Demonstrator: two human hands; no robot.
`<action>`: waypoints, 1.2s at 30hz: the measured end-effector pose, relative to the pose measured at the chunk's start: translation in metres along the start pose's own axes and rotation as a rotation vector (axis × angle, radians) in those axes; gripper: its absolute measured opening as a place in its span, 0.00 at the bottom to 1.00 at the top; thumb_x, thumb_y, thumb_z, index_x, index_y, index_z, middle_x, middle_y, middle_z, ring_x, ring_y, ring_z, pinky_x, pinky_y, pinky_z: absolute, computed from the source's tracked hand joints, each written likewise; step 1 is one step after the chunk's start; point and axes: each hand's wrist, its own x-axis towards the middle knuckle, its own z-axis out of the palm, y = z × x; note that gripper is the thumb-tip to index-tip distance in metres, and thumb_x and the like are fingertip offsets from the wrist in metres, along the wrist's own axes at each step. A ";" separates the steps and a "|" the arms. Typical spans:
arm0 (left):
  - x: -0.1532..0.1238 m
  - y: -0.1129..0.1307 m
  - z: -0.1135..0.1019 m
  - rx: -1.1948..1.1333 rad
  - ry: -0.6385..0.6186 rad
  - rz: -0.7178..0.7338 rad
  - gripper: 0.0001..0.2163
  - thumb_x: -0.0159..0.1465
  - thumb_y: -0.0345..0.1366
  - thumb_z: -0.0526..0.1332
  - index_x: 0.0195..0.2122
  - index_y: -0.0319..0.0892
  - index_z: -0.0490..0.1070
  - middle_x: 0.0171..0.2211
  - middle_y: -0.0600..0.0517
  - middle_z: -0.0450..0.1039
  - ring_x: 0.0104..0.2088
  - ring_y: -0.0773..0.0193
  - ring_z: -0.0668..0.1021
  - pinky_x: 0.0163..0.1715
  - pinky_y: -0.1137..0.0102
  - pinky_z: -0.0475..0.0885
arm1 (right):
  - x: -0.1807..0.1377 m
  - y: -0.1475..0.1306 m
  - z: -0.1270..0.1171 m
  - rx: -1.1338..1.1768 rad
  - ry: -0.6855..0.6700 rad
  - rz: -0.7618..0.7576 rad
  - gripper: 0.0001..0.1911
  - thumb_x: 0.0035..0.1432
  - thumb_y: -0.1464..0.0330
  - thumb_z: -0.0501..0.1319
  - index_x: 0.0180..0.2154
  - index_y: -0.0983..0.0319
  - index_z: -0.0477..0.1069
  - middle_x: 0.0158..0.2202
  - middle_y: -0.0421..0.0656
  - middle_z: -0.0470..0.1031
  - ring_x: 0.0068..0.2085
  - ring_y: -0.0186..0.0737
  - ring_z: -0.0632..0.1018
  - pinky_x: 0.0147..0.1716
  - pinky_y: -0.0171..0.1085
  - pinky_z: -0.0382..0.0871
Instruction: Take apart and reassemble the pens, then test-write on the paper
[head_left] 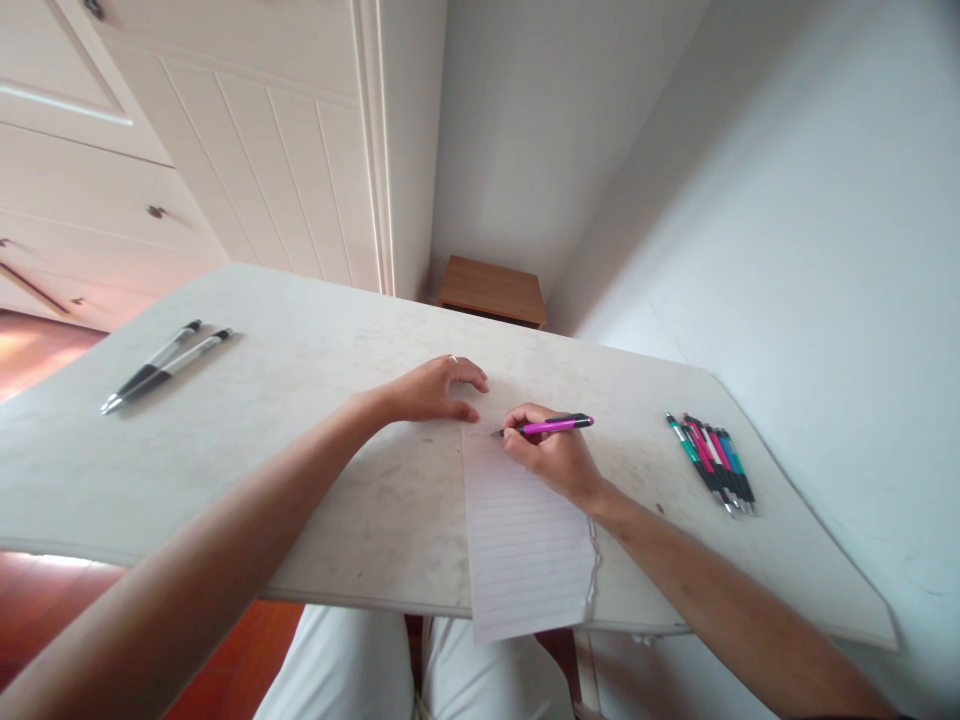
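My right hand (551, 455) grips a pink-purple pen (555, 425) with black ends, its tip touching the top part of a lined sheet of paper (529, 555). Faint handwriting shows near the pen tip, too small to read. The sheet has a ragged right edge, and its lower end hangs over the table's front edge. My left hand (439, 388), with a ring on one finger, rests at the sheet's top left corner; thumb and fingers are apart and nothing is between them.
On the white table (337, 330), two black-and-silver pens (169, 365) lie at the far left. Several coloured pens (712, 460) lie bunched at the right. Behind the table stand a small wooden cabinet (495, 290) and white drawers (112, 220); a wall (840, 300) runs along the right.
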 end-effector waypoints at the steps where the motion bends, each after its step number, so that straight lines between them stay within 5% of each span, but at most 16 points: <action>1: 0.000 0.000 0.000 0.000 0.001 0.001 0.16 0.54 0.42 0.69 0.43 0.43 0.77 0.51 0.48 0.75 0.54 0.55 0.73 0.57 0.62 0.64 | 0.000 0.000 0.000 0.003 0.001 0.001 0.03 0.52 0.69 0.59 0.29 0.62 0.70 0.23 0.38 0.70 0.23 0.30 0.67 0.22 0.30 0.60; 9: 0.000 -0.001 0.000 0.000 -0.007 -0.008 0.17 0.54 0.42 0.68 0.44 0.41 0.76 0.52 0.46 0.74 0.54 0.55 0.73 0.57 0.63 0.64 | -0.002 0.003 0.001 0.092 -0.013 0.035 0.03 0.52 0.68 0.61 0.29 0.62 0.71 0.24 0.38 0.72 0.24 0.31 0.69 0.22 0.31 0.62; 14: 0.000 0.000 0.000 -0.009 -0.010 -0.012 0.17 0.54 0.43 0.69 0.43 0.42 0.76 0.52 0.47 0.74 0.54 0.54 0.73 0.57 0.63 0.64 | 0.001 0.009 -0.005 0.405 0.102 0.095 0.08 0.57 0.63 0.60 0.29 0.61 0.68 0.22 0.37 0.69 0.21 0.31 0.68 0.20 0.31 0.61; 18: 0.000 0.000 -0.001 -0.007 -0.013 -0.026 0.17 0.54 0.43 0.68 0.43 0.43 0.76 0.52 0.48 0.74 0.54 0.54 0.73 0.57 0.63 0.64 | 0.008 0.011 -0.013 0.537 0.128 0.033 0.12 0.60 0.61 0.59 0.29 0.62 0.70 0.25 0.39 0.69 0.28 0.33 0.70 0.30 0.32 0.67; 23: 0.000 0.001 -0.001 -0.008 -0.009 -0.021 0.17 0.54 0.44 0.68 0.44 0.43 0.76 0.52 0.48 0.74 0.53 0.54 0.74 0.57 0.62 0.64 | 0.017 0.007 -0.023 0.956 0.075 0.136 0.08 0.56 0.64 0.61 0.36 0.60 0.72 0.32 0.41 0.74 0.32 0.35 0.74 0.35 0.37 0.71; 27: -0.001 0.002 -0.002 -0.007 -0.015 -0.029 0.17 0.54 0.44 0.68 0.43 0.43 0.76 0.52 0.48 0.74 0.53 0.54 0.74 0.57 0.62 0.64 | 0.020 0.001 -0.036 1.021 0.085 0.172 0.12 0.51 0.68 0.63 0.41 0.57 0.71 0.29 0.37 0.71 0.25 0.32 0.69 0.28 0.35 0.66; 29: -0.001 0.002 -0.002 -0.007 -0.018 -0.027 0.17 0.54 0.45 0.67 0.43 0.43 0.76 0.52 0.48 0.74 0.53 0.54 0.74 0.57 0.63 0.64 | 0.020 -0.002 -0.044 0.958 0.082 0.196 0.11 0.57 0.60 0.60 0.40 0.57 0.72 0.24 0.36 0.65 0.20 0.31 0.60 0.22 0.35 0.59; 31: -0.001 0.002 -0.002 -0.006 -0.015 -0.024 0.18 0.55 0.46 0.67 0.44 0.42 0.76 0.52 0.47 0.74 0.54 0.54 0.73 0.57 0.63 0.64 | 0.019 -0.002 -0.050 0.849 0.083 0.214 0.22 0.60 0.47 0.51 0.35 0.57 0.71 0.20 0.36 0.58 0.19 0.33 0.55 0.20 0.36 0.54; 36: -0.002 0.003 -0.003 -0.002 -0.016 -0.023 0.19 0.55 0.47 0.67 0.44 0.43 0.76 0.52 0.47 0.74 0.54 0.54 0.74 0.57 0.62 0.64 | 0.015 0.001 -0.058 0.679 0.073 0.199 0.37 0.55 0.34 0.37 0.19 0.57 0.59 0.16 0.34 0.43 0.19 0.34 0.50 0.19 0.36 0.52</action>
